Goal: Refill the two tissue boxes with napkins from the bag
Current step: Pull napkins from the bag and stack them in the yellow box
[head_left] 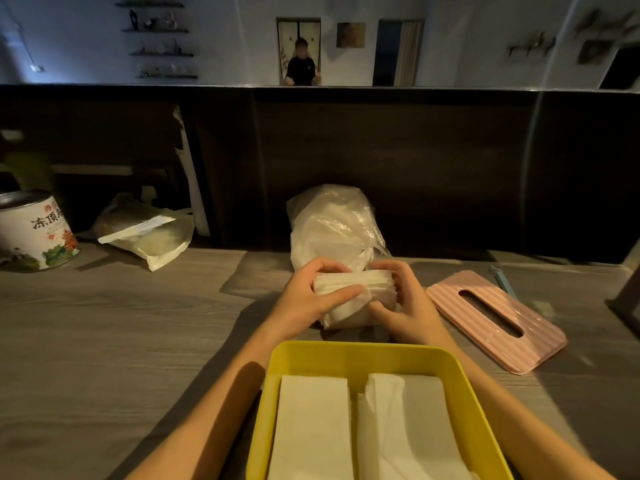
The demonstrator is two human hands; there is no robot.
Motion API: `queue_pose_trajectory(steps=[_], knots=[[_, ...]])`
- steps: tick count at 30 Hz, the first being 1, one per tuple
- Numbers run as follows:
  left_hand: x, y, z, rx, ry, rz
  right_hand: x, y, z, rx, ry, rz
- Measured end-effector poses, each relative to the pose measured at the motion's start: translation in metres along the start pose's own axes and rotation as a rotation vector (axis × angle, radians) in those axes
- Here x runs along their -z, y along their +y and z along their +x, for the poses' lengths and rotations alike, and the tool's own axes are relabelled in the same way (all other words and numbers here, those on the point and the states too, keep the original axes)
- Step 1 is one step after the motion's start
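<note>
Far left on the wooden table point(104, 341): a printed tin can point(34, 233), and right of it a small plastic pouch point(145, 233) lying flat. A white rolled thing point(188, 168) leans on the dark back panel point(415, 168) behind the pouch. Right side: a pink ribbed lid point(495, 318) with a slot lies flat on the table, something light blue point(500, 280) just past its far edge, too hidden to tell. Up top a mirror strip point(450, 46) reflects a person, shelves and pictures.

The clear napkin bag point(334, 223) stands mid-table against the back panel, just beyond my hands. I hold a stack of napkins point(349, 299) between both hands, right in front of the bag. My left hand point(311, 299) grips the stack's left end, thumb across the near face, fingers curled over the top. My right hand point(408, 303) grips the right end, fingers curled round it. The stack blocks the bag's lower part.

Nearest me, between my forearms: the yellow tissue box point(298, 351), open, with 2 white napkin piles point(311, 427) side by side inside. The right pile is a bit rumpled. Its far rim sits just near of my hands, not touching them.
</note>
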State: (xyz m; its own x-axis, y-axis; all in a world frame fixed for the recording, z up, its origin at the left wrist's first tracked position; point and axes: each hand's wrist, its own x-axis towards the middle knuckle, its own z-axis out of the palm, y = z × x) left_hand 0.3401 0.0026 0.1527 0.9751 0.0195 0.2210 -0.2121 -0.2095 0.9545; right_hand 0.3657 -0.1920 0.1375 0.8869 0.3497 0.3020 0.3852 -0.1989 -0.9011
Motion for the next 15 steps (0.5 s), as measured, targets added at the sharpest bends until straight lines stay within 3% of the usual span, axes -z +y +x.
queue_pose_trajectory(steps=[7, 11, 15], knots=[[-0.021, 0.000, 0.000, 0.055, 0.202, -0.094, -0.016, -0.001, -0.005, 0.141, 0.018, -0.028], [-0.026, -0.001, 0.002, 0.088, 0.305, -0.190, -0.016, -0.004, -0.003, 0.108, 0.074, -0.050], [-0.027, 0.000, 0.003, 0.102, 0.264, -0.271, -0.010, -0.003, 0.000, 0.117, 0.065, -0.003]])
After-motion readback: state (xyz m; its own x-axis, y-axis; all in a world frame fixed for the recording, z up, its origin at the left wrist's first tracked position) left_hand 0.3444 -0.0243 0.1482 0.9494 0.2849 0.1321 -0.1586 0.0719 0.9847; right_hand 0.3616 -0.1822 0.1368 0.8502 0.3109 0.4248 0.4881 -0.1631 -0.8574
